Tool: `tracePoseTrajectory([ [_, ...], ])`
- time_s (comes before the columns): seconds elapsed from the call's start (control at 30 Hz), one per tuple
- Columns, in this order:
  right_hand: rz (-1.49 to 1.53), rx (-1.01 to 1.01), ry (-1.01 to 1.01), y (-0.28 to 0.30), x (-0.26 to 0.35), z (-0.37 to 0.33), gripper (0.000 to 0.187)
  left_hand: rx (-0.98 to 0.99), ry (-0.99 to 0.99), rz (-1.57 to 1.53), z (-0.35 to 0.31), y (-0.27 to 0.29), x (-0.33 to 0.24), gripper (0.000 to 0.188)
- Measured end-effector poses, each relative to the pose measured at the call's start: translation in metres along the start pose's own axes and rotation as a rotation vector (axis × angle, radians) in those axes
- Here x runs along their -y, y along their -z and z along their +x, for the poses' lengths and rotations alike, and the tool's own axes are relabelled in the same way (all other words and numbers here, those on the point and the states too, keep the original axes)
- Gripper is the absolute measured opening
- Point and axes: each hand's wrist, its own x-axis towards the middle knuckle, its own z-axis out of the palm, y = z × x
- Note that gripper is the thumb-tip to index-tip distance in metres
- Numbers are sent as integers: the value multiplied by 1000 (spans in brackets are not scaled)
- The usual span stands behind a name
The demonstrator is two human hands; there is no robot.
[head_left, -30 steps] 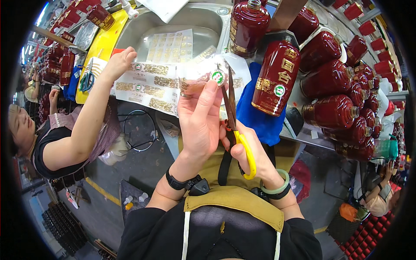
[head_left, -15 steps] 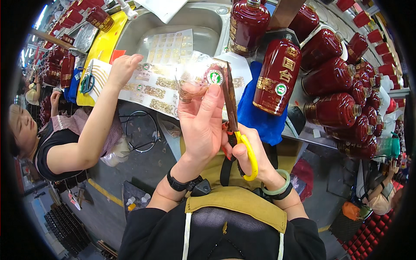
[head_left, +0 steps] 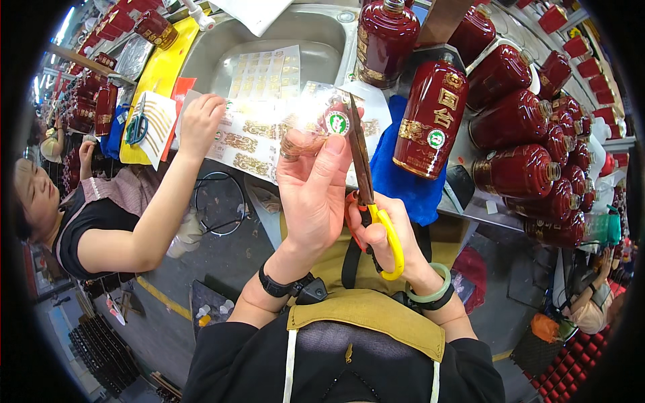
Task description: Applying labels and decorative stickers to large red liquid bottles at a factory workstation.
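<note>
Between the thumb and fingers of my left hand [head_left: 312,185] is a clear decal sheet [head_left: 337,122] with a round green and white emblem, held up before me. My right hand [head_left: 386,235] grips scissors [head_left: 363,171] with yellow and red handles. Their dark blades point upward along the right side of the decal sheet, close to its edge. Whether the blades touch the film I cannot tell. Behind my left hand lie printed sheets [head_left: 245,144] with gold ornaments and green emblems. To the right stands a dark red bottle [head_left: 430,114] with gold decoration.
A steel sink [head_left: 322,40] lies beyond, with gold-printed sheets [head_left: 265,72] at it. Several red bottles [head_left: 514,127] crowd the right, beside a blue cloth [head_left: 403,188]. At left, a co-worker's hand [head_left: 201,121] reaches over the sheets near a yellow board [head_left: 164,67] and teal-handled scissors [head_left: 138,124].
My right hand's fingers have spread the scissor handles slightly, and the decal has shifted a little right. The co-worker's hand has moved lower, now beside a grey-white sheet.
</note>
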Motion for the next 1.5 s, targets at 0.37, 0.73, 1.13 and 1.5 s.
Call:
tracePoseTrajectory([
  [0.37, -23, -13, 42, 3, -4, -1, 83, 1, -1, 31, -1, 0, -2, 25],
  [0.73, 30, -9, 28, 3, -3, -2, 79, 35, -18, 38, -1, -1, -2, 21],
  [1.13, 100, -11, 12, 3, -6, -3, 72, -16, 14, -39, -2, 0, -3, 20],
  [1.5, 15, -18, -17, 4, -4, -3, 72, 1, 9, -47, 2, -1, -4, 18],
])
